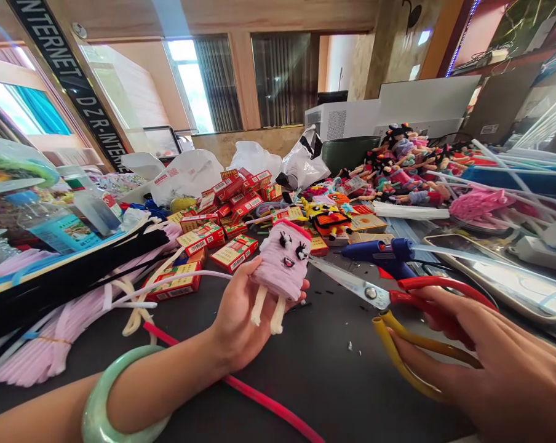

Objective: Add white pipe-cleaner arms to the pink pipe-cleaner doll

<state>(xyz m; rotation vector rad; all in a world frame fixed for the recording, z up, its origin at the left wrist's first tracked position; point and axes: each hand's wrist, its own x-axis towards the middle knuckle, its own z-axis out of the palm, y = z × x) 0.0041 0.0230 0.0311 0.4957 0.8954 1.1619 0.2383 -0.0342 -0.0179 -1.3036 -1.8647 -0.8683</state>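
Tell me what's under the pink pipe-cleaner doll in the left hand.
The left hand lies under it, above the dark tabletop. The pink pipe-cleaner doll hides most of its fingers, and the doll's back cannot be seen.

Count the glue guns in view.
1: a blue hot glue gun lying just beyond the scissors in the right hand. More may be hidden.

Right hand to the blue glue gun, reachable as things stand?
Likely yes. The right hand is close to the blue hot glue gun, with only the scissors it holds in between; those would probably need setting down first.
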